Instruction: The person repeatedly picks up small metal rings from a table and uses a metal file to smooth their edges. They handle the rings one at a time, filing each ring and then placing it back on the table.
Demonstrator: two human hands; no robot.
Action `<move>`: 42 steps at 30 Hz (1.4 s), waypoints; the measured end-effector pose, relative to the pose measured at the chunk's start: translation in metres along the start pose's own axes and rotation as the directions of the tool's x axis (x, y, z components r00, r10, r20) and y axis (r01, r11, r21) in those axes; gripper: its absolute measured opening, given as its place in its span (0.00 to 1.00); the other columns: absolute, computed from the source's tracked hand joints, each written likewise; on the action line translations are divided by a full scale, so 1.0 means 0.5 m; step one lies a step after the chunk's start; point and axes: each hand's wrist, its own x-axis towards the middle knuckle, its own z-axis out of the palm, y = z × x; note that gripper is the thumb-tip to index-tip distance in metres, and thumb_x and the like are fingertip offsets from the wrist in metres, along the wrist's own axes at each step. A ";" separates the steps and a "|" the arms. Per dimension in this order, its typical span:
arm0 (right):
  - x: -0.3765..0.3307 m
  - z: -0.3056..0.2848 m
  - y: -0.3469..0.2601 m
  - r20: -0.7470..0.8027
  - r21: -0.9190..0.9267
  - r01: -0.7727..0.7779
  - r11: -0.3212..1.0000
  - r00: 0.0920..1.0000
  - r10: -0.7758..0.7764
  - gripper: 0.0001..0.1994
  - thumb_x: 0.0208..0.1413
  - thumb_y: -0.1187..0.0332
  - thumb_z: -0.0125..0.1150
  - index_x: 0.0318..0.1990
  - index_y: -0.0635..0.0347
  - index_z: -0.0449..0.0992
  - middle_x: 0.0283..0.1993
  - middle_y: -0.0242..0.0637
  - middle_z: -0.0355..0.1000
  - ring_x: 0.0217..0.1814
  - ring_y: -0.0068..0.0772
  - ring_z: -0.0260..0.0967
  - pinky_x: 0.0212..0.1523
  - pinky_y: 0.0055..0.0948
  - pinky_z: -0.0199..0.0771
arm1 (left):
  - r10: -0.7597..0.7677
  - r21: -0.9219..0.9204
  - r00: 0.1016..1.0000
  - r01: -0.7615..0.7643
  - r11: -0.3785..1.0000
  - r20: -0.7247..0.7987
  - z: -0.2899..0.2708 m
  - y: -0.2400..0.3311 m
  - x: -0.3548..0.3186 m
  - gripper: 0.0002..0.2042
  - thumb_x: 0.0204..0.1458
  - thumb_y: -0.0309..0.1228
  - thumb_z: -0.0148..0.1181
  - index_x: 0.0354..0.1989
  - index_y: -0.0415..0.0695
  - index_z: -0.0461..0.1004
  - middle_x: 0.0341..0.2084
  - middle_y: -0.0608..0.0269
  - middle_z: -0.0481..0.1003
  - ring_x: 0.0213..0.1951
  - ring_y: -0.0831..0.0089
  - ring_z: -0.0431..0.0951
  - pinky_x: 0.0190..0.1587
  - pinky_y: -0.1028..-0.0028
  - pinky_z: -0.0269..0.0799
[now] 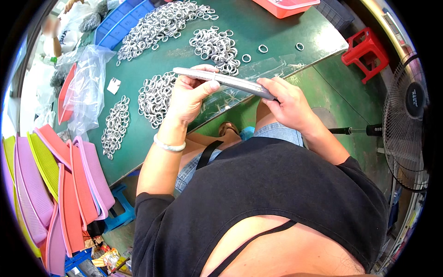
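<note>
a green table (258,27) runs across the upper part of the view, strewn with heaps of small metal rings (159,23), with a second heap (216,46) near its front edge and more rings (154,97) just beyond your left hand. you hold a long grey stick of stacked rings (230,81) level above the table's near edge, between both hands. your left hand (191,94) grips its left end, thumb pressed along the near side and fingers (203,69) curled over the top. your right hand (288,104) closes around its right end, fingers (270,87) wrapped on the stick. a white bracelet (169,147) sits on your left wrist. a clear plastic bag (87,87) lies at the table's left, and a stack of pink, orange and yellow mesh trays (60,184) leans at the far left. a red stool (369,51) and a standing fan (408,120) stand on the green floor to your right.
</note>
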 end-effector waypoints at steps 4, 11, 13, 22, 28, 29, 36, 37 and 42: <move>0.003 -0.001 -0.004 0.005 0.012 0.000 1.000 1.000 0.000 0.20 0.40 0.81 0.59 0.46 0.65 0.70 0.32 0.42 0.68 0.32 0.42 0.68 0.33 0.31 0.68 | 0.012 0.014 1.000 -0.012 1.000 0.007 0.003 0.007 -0.002 0.18 0.42 0.19 0.64 0.44 0.35 0.71 0.33 0.62 0.76 0.35 0.77 0.75 0.41 0.80 0.70; 0.001 -0.002 -0.001 0.028 -0.041 0.005 0.999 1.000 -0.004 0.21 0.40 0.81 0.59 0.46 0.64 0.70 0.33 0.42 0.68 0.32 0.42 0.68 0.33 0.31 0.67 | 0.018 0.037 1.000 -0.017 0.999 -0.017 0.003 0.002 -0.005 0.18 0.42 0.19 0.64 0.44 0.35 0.72 0.33 0.62 0.76 0.35 0.77 0.75 0.41 0.80 0.70; 0.001 -0.001 0.000 0.031 -0.042 0.009 0.999 1.000 -0.008 0.21 0.40 0.81 0.59 0.46 0.64 0.70 0.33 0.42 0.68 0.33 0.42 0.68 0.33 0.32 0.67 | 0.030 0.040 0.999 -0.029 0.999 -0.018 0.005 -0.001 -0.005 0.17 0.43 0.19 0.64 0.44 0.35 0.71 0.33 0.62 0.76 0.35 0.77 0.75 0.41 0.80 0.70; 0.006 -0.018 0.019 0.025 0.036 -0.093 0.995 0.995 0.092 0.19 0.41 0.79 0.59 0.46 0.62 0.70 0.36 0.42 0.70 0.37 0.44 0.69 0.36 0.34 0.69 | 0.348 0.522 0.902 -0.174 0.835 -0.256 -0.092 0.074 0.002 0.09 0.50 0.25 0.59 0.40 0.38 0.73 0.31 0.67 0.72 0.32 0.82 0.70 0.37 0.83 0.66; -0.003 -0.020 0.038 -0.010 0.062 -0.149 0.987 0.989 0.150 0.19 0.42 0.78 0.59 0.46 0.62 0.70 0.38 0.43 0.71 0.39 0.45 0.70 0.38 0.34 0.70 | 0.289 0.999 0.956 -0.047 -0.010 0.048 -0.070 0.077 -0.006 0.13 0.39 0.27 0.64 0.37 0.42 0.76 0.37 0.56 0.72 0.44 0.59 0.70 0.48 0.66 0.64; -0.004 -0.019 0.038 -0.005 0.063 -0.148 0.987 0.989 0.149 0.19 0.42 0.78 0.58 0.46 0.62 0.70 0.38 0.43 0.70 0.39 0.45 0.70 0.38 0.35 0.70 | 0.326 0.997 0.942 -0.080 -0.021 0.082 -0.063 0.071 -0.001 0.13 0.40 0.27 0.64 0.37 0.43 0.76 0.37 0.56 0.72 0.45 0.59 0.69 0.49 0.66 0.64; -0.018 -0.032 0.037 0.044 -0.051 -0.153 0.987 0.987 0.155 0.19 0.42 0.77 0.58 0.46 0.61 0.70 0.37 0.43 0.70 0.39 0.46 0.69 0.39 0.35 0.69 | 0.184 0.984 0.970 -0.139 -0.115 0.159 -0.015 0.034 0.043 0.08 0.39 0.28 0.64 0.30 0.42 0.77 0.38 0.55 0.71 0.45 0.56 0.68 0.48 0.63 0.63; -0.022 -0.036 0.039 0.047 -0.056 -0.163 0.985 0.985 0.166 0.19 0.42 0.77 0.58 0.45 0.62 0.70 0.37 0.43 0.70 0.39 0.46 0.69 0.39 0.35 0.69 | 0.180 0.986 0.974 -0.119 -0.118 0.139 -0.012 0.037 0.044 0.08 0.39 0.28 0.64 0.29 0.42 0.77 0.38 0.55 0.71 0.45 0.56 0.68 0.48 0.63 0.63; -0.036 -0.052 0.044 0.050 -0.069 -0.132 0.989 0.990 0.136 0.19 0.42 0.81 0.57 0.46 0.65 0.70 0.35 0.45 0.70 0.35 0.44 0.70 0.35 0.32 0.69 | 0.040 0.837 0.975 0.168 0.520 -0.220 -0.023 0.052 0.054 0.05 0.43 0.26 0.64 0.25 0.40 0.73 0.28 0.64 0.75 0.30 0.75 0.72 0.33 0.75 0.68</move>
